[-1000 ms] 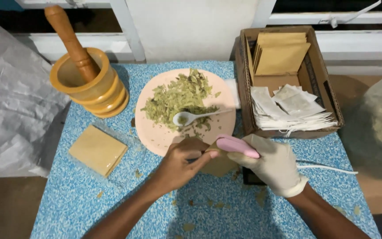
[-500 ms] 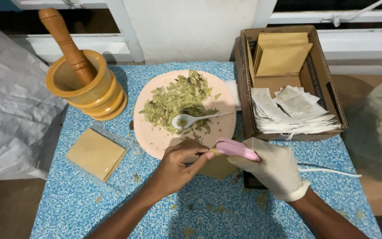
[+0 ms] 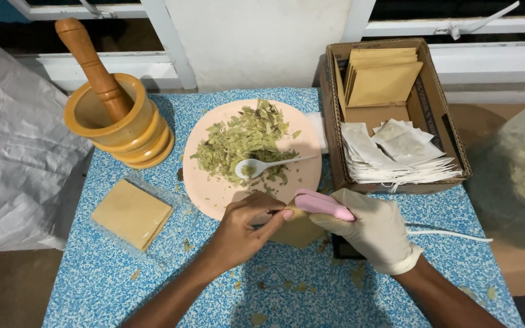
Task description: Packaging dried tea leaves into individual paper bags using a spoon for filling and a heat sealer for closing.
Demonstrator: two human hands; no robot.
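Head view, left side: wooden mortar (image 3: pixel 120 124) with pestle (image 3: pixel 92 67).
Middle: pink plate (image 3: pixel 214 188) heaped with dried leaves (image 3: pixel 241 140), white spoon (image 3: pixel 265 165).
Left hand (image 3: pixel 244 231): bare, fingers pinching brown pouch (image 3: pixel 299 229).
Right hand (image 3: pixel 372 228): gloved, clenched around pink sealer (image 3: pixel 323 205), touching pouch top.
Far right: cardboard box (image 3: pixel 451 140).

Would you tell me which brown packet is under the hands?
The brown packet at the plate's near edge, pinched beneath the pink tool; the others lie wrapped at left or stand boxed.

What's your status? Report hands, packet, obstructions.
Left hand pinching tan packet. Gloved right hand presses pink sealer on it. Plate of dried leaves touches packet's far edge.
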